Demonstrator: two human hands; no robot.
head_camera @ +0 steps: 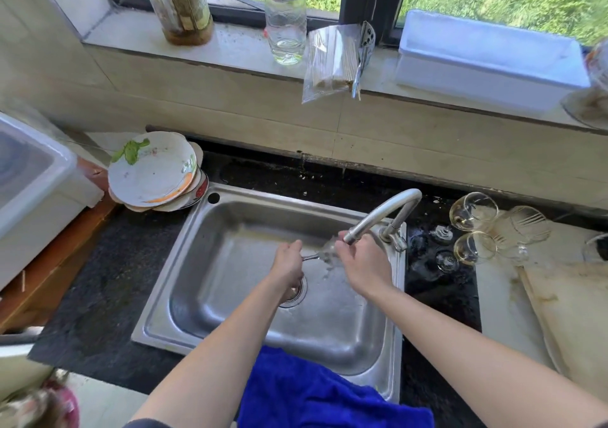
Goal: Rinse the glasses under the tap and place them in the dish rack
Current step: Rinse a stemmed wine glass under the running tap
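Cloth; L hand, R hand, blurred glass

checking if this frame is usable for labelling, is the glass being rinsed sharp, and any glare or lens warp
Head view: the wine glass between the left hand and right hand is smeared by motion and running water; same view, sunlight glares off the sink and bleaches the white box on the window sill, which the wide lens bends; corners are soft.

Left hand and right hand hold a clear, wet glass over a brushed satin steel sink, under a shinier metal tap. Nearer lies a fluffy blue cloth; left, the desk is dark speckled stone.
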